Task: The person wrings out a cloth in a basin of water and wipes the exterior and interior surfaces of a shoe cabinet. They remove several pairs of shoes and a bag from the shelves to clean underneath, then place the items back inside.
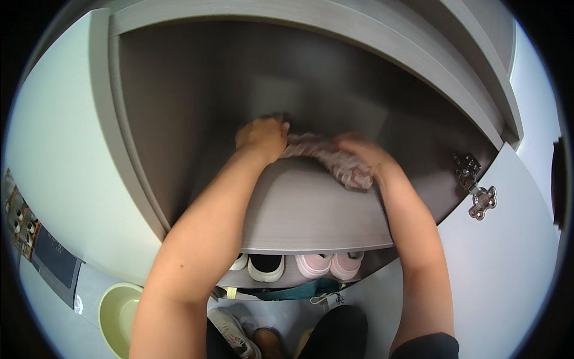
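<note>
A crumpled, patterned brownish-pink cloth (347,168) stretches between my two hands over a grey wood-grain cabinet shelf (314,211). My left hand (262,138) is curled into a fist at the cloth's left end. Blurred by motion, my right hand (363,150) lies over the cloth's right part with its fingers on the fabric. Both forearms reach into the cabinet compartment (188,89). The exact grip of the right fingers is smeared.
An open cabinet door (484,278) with a metal hinge (480,193) stands at right; a pale door (89,148) is at left. Pink shoes (347,265) and a black-and-white shoe (266,268) sit on the lower shelf. A green basin (119,314) stands on the floor.
</note>
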`<act>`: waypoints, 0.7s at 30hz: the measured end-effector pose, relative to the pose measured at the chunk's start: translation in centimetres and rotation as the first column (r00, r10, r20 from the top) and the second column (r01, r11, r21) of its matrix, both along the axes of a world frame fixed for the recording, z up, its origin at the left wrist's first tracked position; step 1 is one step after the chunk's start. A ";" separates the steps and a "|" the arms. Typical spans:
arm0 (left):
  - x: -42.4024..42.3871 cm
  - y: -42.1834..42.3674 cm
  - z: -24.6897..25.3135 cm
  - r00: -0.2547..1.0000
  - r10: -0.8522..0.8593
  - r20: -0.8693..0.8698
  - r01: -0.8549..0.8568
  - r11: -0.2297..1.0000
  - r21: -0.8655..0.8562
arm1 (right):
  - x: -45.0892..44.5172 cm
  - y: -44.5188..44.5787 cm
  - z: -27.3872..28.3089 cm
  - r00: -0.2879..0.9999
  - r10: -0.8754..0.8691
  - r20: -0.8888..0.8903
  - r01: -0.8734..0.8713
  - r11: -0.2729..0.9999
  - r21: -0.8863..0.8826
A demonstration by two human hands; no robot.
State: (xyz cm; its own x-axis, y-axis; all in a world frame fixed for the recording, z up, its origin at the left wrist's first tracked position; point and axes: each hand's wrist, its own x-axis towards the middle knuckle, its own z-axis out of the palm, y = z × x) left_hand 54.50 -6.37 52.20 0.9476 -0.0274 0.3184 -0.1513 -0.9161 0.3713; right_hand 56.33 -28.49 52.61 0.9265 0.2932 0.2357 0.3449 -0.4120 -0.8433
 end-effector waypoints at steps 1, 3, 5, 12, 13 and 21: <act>0.2 0.3 0.0 0.997 0.048 0.062 -0.044 0.996 -0.076 | 0.8 -0.5 0.7 0.992 0.008 -0.122 0.021 0.971 0.239; 2.2 0.5 -1.8 0.990 0.074 0.124 -0.078 0.997 0.025 | 2.2 -0.3 1.8 0.984 0.003 -0.177 0.117 0.737 0.665; 2.4 1.2 -1.6 0.985 0.116 0.132 -0.122 0.992 0.044 | 3.2 1.5 4.2 1.000 -0.019 -0.009 0.018 0.520 0.854; 1.9 0.0 -1.0 0.986 0.166 -0.033 -0.167 0.986 0.001 | 9.4 8.4 6.8 0.753 -0.570 0.330 0.412 0.798 0.439; 1.9 -0.3 -0.9 0.985 0.163 -0.050 -0.165 0.986 -0.032 | 11.8 9.3 6.3 0.599 -0.661 0.452 0.614 0.742 0.271; 4.7 1.0 -4.5 0.981 0.070 -0.179 -0.082 0.995 -0.061 | 11.3 24.2 6.4 0.354 -0.108 0.929 0.627 0.765 -0.150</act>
State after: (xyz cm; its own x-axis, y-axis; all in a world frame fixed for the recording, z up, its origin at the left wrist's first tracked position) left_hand 59.21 -5.35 47.72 0.9875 0.0631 0.1443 -0.0084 -0.8940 0.4479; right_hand 67.63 -4.25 59.00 0.3480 0.2740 0.8966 0.4495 -0.8880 0.0969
